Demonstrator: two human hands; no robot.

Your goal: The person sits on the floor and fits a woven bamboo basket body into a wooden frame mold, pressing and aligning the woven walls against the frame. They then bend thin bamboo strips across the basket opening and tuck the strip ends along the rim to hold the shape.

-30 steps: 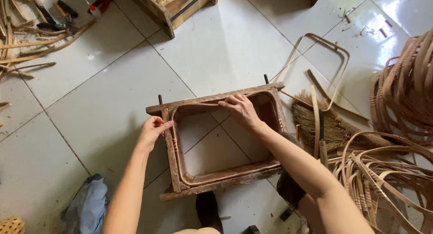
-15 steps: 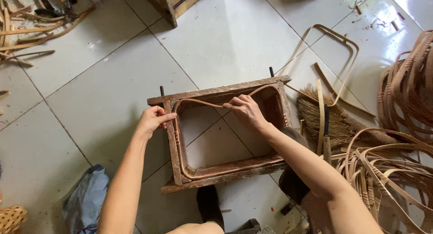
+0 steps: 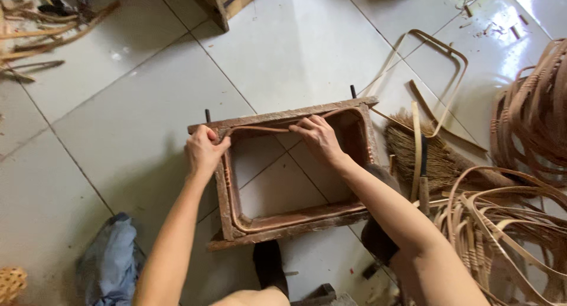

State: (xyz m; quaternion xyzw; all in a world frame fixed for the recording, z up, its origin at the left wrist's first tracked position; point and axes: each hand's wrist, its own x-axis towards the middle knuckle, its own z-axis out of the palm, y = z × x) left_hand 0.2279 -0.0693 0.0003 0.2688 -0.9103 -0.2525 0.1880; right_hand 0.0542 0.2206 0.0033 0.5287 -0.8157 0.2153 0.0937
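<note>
A brown rectangular wooden frame [image 3: 223, 194] lies flat on the white tiled floor, open in the middle. A rattan strip [image 3: 295, 219] runs around the inside of its walls. My left hand [image 3: 204, 149] grips the frame's far left corner, fingers curled over the strip there. My right hand [image 3: 319, 135] presses the rattan strip against the inside of the far wall, fingers closed on it. Two dark pegs [image 3: 353, 91] stick up at the far corners.
A bent rattan loop [image 3: 449, 58] and a straw broom [image 3: 425, 155] lie right of the frame. Coils of rattan strips [image 3: 531, 111] pile at the far right. A blue cloth [image 3: 112, 262] is lower left, a wooden box [image 3: 227, 2] is at top, and sticks are at top left.
The view has shifted slightly. My left hand has closed tighter over the far left corner, and my right hand has slid a little along the far wall on the strip.
</note>
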